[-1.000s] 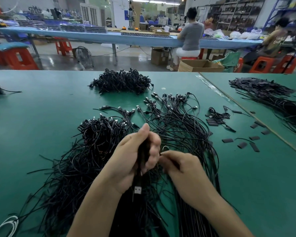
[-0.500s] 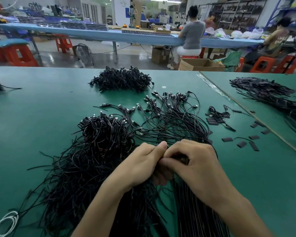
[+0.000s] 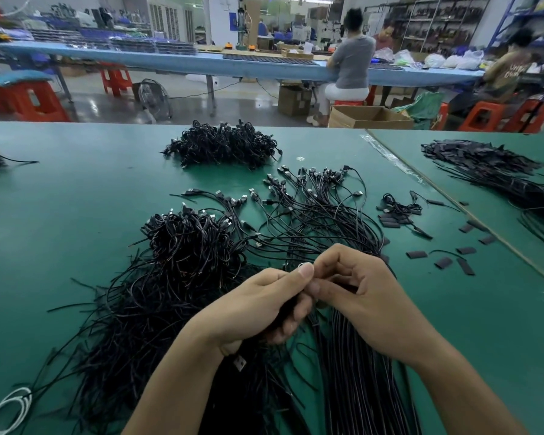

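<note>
My left hand (image 3: 258, 306) grips a black USB cable whose silver plug (image 3: 240, 362) hangs below the palm. My right hand (image 3: 358, 296) meets it fingertip to fingertip, its fingers curled and pinching something small and dark at the cable's end; what it is stays hidden between the fingers. Under both hands lies a big heap of black cables (image 3: 157, 296) on the green table (image 3: 60, 215). A fan of cables with USB plugs (image 3: 308, 208) spreads just beyond my hands.
A second cable pile (image 3: 223, 146) sits at the far middle. Short black sleeve pieces (image 3: 446, 262) are scattered to the right, a dark heap (image 3: 490, 171) lies on the adjoining table, and a white cord (image 3: 7, 409) coils at the bottom left. People sit at a blue bench behind.
My right hand has come up from the cables to meet my left hand, and the two now work fingertip to fingertip. The left hand has tilted down, still gripping the cable.
</note>
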Motion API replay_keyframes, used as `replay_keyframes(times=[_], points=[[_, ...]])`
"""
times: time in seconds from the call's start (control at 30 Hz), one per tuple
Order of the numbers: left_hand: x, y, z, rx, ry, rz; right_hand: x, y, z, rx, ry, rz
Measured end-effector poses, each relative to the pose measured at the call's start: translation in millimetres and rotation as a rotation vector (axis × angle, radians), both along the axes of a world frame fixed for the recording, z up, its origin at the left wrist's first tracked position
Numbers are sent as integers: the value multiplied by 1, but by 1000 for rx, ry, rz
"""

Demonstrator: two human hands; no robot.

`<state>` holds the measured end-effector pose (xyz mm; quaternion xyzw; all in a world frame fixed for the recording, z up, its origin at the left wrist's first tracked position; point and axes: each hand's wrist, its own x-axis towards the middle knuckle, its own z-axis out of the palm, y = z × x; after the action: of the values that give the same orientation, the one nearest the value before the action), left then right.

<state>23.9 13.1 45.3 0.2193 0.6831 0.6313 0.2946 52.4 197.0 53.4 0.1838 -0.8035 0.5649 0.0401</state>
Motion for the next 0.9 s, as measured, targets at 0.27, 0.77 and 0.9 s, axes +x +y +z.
replay_keyframes(times=[0.27,0.77,0.9], points=[[-3,2,0,71,-9,96,-2,-6,6,-8,32,-2],[1,7,4,116,-188,224,-4,-30,4,61,365,-213],[-6,1,2,84,-39,432,-1,-26,-5,82,261,-305]])
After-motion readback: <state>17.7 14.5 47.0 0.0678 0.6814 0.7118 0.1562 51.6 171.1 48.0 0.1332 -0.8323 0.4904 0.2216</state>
